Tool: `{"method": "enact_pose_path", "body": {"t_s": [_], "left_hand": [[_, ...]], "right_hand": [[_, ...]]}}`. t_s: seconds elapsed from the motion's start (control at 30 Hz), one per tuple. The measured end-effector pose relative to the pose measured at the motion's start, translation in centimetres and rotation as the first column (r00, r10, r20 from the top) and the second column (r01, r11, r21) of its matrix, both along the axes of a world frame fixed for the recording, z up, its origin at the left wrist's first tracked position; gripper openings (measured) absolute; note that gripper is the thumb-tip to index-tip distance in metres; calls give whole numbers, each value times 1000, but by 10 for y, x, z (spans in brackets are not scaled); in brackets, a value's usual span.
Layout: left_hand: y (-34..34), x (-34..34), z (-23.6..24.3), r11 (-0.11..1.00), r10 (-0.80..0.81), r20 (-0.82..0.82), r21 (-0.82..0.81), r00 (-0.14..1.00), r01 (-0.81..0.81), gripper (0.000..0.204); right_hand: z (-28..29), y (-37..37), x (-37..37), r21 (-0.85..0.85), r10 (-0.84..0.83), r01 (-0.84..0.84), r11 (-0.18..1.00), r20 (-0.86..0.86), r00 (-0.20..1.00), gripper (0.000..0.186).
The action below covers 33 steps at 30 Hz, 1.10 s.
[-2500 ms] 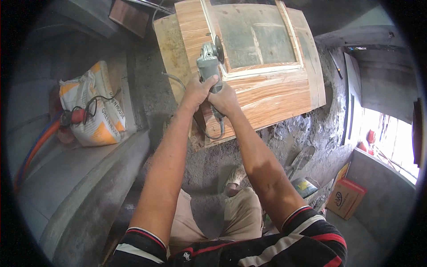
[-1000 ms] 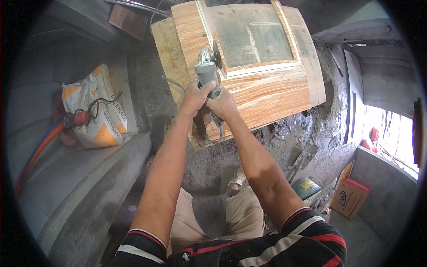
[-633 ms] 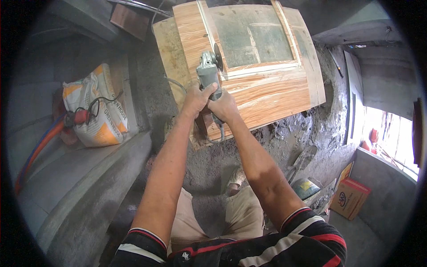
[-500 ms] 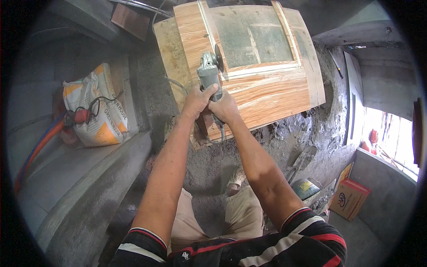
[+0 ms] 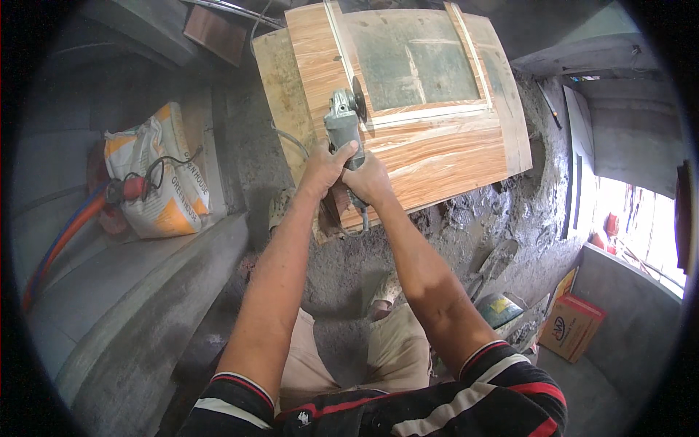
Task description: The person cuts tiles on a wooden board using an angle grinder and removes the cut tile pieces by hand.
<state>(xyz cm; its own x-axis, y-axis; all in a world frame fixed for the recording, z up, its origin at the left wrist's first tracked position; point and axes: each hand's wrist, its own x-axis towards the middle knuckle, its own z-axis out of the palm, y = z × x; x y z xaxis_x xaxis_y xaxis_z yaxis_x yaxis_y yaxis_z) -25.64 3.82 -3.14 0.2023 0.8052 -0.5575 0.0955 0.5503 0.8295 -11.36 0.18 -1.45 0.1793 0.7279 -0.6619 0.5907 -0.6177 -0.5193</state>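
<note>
My left hand (image 5: 322,169) and my right hand (image 5: 368,179) are both closed around the grey body of an angle grinder (image 5: 342,127). Its dark disc (image 5: 359,98) stands on edge at the pale inner border of a wood-grain-patterned panel (image 5: 437,153). The panel has a large rectangular cutout with whitish edges along it, and the disc is near the cutout's near left corner. Whether the disc touches the panel cannot be made out. Under the panel lies a worn board (image 5: 273,87), part of it showing through the cutout. The grinder's cord (image 5: 355,233) hangs from its rear end.
White and orange sacks (image 5: 164,182) lie on a ledge at left, with a red connector (image 5: 133,189) and orange and blue cables on them. Wet grey mortar (image 5: 473,226) and a trowel (image 5: 499,256) are at right, near a cardboard box (image 5: 573,325). A brown piece (image 5: 213,35) sits far left.
The grinder and both hands have shifted very slightly toward me, along the cutout's left border. The grip is unchanged.
</note>
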Motion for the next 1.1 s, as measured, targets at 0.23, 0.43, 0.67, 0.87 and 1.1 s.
{"method": "enact_pose_path", "body": {"t_s": [0.23,0.43,0.67,0.87,1.1], "left_hand": [[-4,4,0,1000,9,-4,13,1000,-9,68],[-7,3,-5,1000,12,-21,29,1000,-11,70],[-10,2,-8,999,13,-25,29,1000,-12,71],[-10,5,-1,997,53,59,61,997,-57,70],[-9,-2,22,997,16,71,73,997,-21,63]], "right_hand": [[-2,-4,3,30,-3,3,1000,-2,1000,84],[5,-7,2,25,-4,4,1000,1,1000,79],[6,-10,2,31,1,-1,1000,-15,1000,80],[6,-10,2,60,-7,7,998,2,1000,80],[29,-14,-6,170,-71,65,983,26,997,82]]}}
